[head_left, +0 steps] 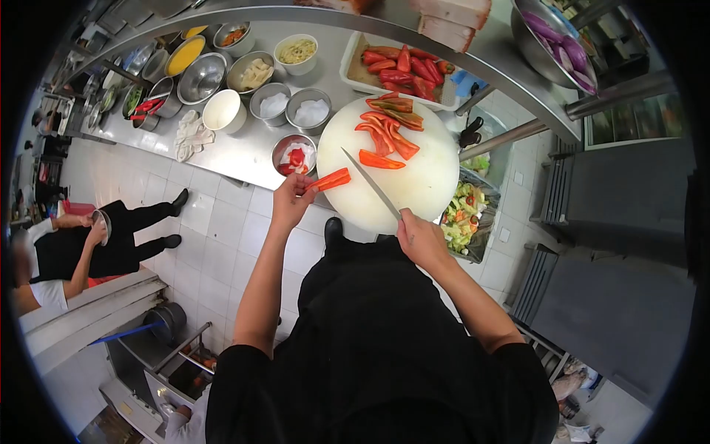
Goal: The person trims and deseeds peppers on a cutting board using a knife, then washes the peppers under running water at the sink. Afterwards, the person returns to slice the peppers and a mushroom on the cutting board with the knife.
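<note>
My left hand (291, 198) pinches a strip of red pepper (330, 180) at the left edge of the round white cutting board (436, 177). Just above that hand stands a metal bowl (294, 155) with red pepper pieces and something white in it. My right hand (420, 235) is wrapped round the handle of a kitchen knife (372, 183), whose blade lies slantwise over the board, tip toward the upper left. Beyond the blade, a cut pepper piece (381, 160) and several more red and greenish pepper pieces (390, 133) rest on the board.
A tray of whole red peppers (403, 70) stands behind the board. Several bowls line the counter at left, among them a white tub (224, 112), beside a cloth glove (194, 136). A scrap bin (464, 211) sits at right. Overhead runs a metal shelf (510, 81). Another person (81, 248) stands at far left.
</note>
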Tool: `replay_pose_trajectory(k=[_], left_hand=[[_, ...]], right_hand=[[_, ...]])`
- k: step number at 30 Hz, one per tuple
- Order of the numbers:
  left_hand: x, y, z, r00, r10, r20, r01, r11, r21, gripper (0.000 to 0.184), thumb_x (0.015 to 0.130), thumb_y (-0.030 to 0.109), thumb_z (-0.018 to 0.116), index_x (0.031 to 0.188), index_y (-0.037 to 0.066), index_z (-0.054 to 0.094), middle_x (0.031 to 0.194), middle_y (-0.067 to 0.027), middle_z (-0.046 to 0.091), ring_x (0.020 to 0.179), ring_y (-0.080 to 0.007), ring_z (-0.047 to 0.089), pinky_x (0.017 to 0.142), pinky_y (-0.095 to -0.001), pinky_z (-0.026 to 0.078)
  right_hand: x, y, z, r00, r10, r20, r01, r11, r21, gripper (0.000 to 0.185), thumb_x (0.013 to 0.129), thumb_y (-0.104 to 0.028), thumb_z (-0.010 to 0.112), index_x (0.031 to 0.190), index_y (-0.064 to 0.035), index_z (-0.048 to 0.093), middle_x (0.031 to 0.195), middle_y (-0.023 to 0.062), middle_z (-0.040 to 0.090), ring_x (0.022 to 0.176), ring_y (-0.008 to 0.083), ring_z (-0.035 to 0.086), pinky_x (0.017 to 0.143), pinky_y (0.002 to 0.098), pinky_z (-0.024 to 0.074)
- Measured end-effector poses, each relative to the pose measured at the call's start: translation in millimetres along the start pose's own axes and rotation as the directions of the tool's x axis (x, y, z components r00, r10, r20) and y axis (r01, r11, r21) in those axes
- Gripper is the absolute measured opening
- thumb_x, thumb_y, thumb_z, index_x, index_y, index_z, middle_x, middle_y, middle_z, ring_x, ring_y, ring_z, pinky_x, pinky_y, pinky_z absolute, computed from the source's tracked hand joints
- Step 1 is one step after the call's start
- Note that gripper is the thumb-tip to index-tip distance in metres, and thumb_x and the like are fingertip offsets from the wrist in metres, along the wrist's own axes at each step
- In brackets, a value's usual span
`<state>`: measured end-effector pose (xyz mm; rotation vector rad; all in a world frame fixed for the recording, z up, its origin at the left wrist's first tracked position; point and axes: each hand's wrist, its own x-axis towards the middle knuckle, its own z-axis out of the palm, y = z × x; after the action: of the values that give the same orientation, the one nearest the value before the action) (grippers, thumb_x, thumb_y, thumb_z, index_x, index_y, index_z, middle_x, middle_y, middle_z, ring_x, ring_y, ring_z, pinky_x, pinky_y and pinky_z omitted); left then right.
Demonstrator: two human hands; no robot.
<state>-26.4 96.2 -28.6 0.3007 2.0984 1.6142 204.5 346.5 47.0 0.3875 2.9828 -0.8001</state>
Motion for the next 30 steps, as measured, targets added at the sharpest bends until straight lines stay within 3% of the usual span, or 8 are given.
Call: replay_pose_trajectory(k=[3, 11, 13, 18, 22, 24, 27, 30], left_hand=[[4.3, -6.9, 1.1, 0.995, 0.099, -0.017, -0.096, 0.988, 0.125, 0.02, 0.096, 0.006, 0.079, 0.109, -0.002, 0.066, 0.096, -0.0081, 0.074, 0.084, -0.0126, 0.069, 0.073, -0.0286, 0.061], [3.0, -3.2, 14.7, 0.986, 0.135, -0.093, -0.125, 0.986, 0.108, 0.018, 0.096, 0.005, 0.079, 0.106, -0.003, 0.067, 0.094, -0.0075, 0.074, 0.083, -0.0131, 0.07, 0.073, -0.0287, 0.058], [3.4, -5.3, 15.7, 0.984, 0.148, -0.102, -0.139, 0.986, 0.088, 0.018, 0.096, 0.006, 0.079, 0.106, -0.003, 0.067, 0.094, -0.0076, 0.074, 0.083, -0.0131, 0.07, 0.073, -0.0288, 0.058], [-3.5, -11.2, 11.0, 0.999, 0.028, -0.043, -0.023, 0.992, 0.121, 0.019, 0.097, 0.008, 0.079, 0.107, -0.003, 0.067, 0.094, -0.0082, 0.074, 0.08, -0.0126, 0.07, 0.07, -0.0286, 0.058], [-17.3, 5.8, 22.8, 0.997, 0.076, -0.021, -0.074, 0.995, 0.061, 0.021, 0.096, 0.011, 0.079, 0.108, -0.004, 0.069, 0.089, -0.0088, 0.075, 0.073, -0.014, 0.067, 0.07, -0.0308, 0.057], [-19.1, 9.2, 28.4, 0.981, 0.194, -0.007, -0.191, 0.97, 0.151, 0.02, 0.098, 0.01, 0.079, 0.108, -0.003, 0.067, 0.086, -0.0072, 0.073, 0.076, -0.0115, 0.069, 0.068, -0.0271, 0.056], [-18.5, 16.4, 29.0, 0.995, 0.1, 0.001, -0.098, 0.974, 0.207, 0.02, 0.098, 0.01, 0.078, 0.107, -0.003, 0.066, 0.084, -0.0076, 0.073, 0.074, -0.0112, 0.067, 0.068, -0.0267, 0.056], [-18.8, 7.7, 27.1, 0.991, 0.132, 0.018, -0.133, 0.98, 0.15, 0.019, 0.098, 0.009, 0.078, 0.105, -0.003, 0.066, 0.084, -0.0062, 0.072, 0.072, -0.01, 0.065, 0.067, -0.0257, 0.055]], right_hand=[[12.9, -8.8, -3.2, 0.999, -0.032, 0.007, 0.032, 0.999, -0.025, 0.014, 0.1, -0.013, 0.062, 0.108, -0.0038, 0.056, 0.084, 0.0194, 0.072, 0.072, 0.045, 0.07, 0.064, 0.0554, 0.0558], [36.2, -38.4, -3.4, 0.97, -0.181, -0.161, 0.191, 0.98, 0.052, 0.016, 0.097, -0.011, 0.064, 0.109, -0.0035, 0.055, 0.082, 0.0195, 0.072, 0.07, 0.0424, 0.071, 0.064, 0.0543, 0.0567], [33.6, -16.9, 12.7, 0.988, -0.053, 0.146, 0.071, 0.991, -0.118, 0.02, 0.096, -0.012, 0.065, 0.112, -0.0043, 0.054, 0.079, 0.0188, 0.072, 0.07, 0.0422, 0.071, 0.063, 0.0551, 0.0563], [4.0, -4.6, -1.6, 0.984, -0.022, 0.18, 0.041, 0.994, -0.103, 0.024, 0.096, -0.016, 0.065, 0.112, -0.0039, 0.053, 0.075, 0.0187, 0.072, 0.071, 0.0429, 0.072, 0.063, 0.0557, 0.0561], [2.7, -6.4, -4.3, 0.977, 0.008, 0.211, 0.014, 0.994, -0.104, 0.025, 0.097, -0.017, 0.066, 0.112, -0.0027, 0.053, 0.074, 0.0198, 0.071, 0.072, 0.0439, 0.072, 0.063, 0.0562, 0.0561], [8.6, -12.4, -1.7, 0.975, 0.016, 0.223, 0.007, 0.995, -0.102, 0.024, 0.097, -0.017, 0.066, 0.111, -0.0025, 0.053, 0.073, 0.0202, 0.071, 0.072, 0.0441, 0.072, 0.063, 0.0565, 0.0559], [10.8, -13.2, 8.3, 0.977, 0.0, 0.214, 0.017, 0.997, -0.079, 0.023, 0.097, -0.016, 0.065, 0.11, -0.0021, 0.052, 0.072, 0.0209, 0.071, 0.071, 0.0443, 0.072, 0.063, 0.057, 0.0558], [15.0, -12.9, 9.6, 0.977, -0.006, 0.214, 0.024, 0.997, -0.078, 0.022, 0.097, -0.015, 0.064, 0.11, -0.0021, 0.051, 0.072, 0.0211, 0.07, 0.071, 0.0444, 0.072, 0.063, 0.0572, 0.0559]])
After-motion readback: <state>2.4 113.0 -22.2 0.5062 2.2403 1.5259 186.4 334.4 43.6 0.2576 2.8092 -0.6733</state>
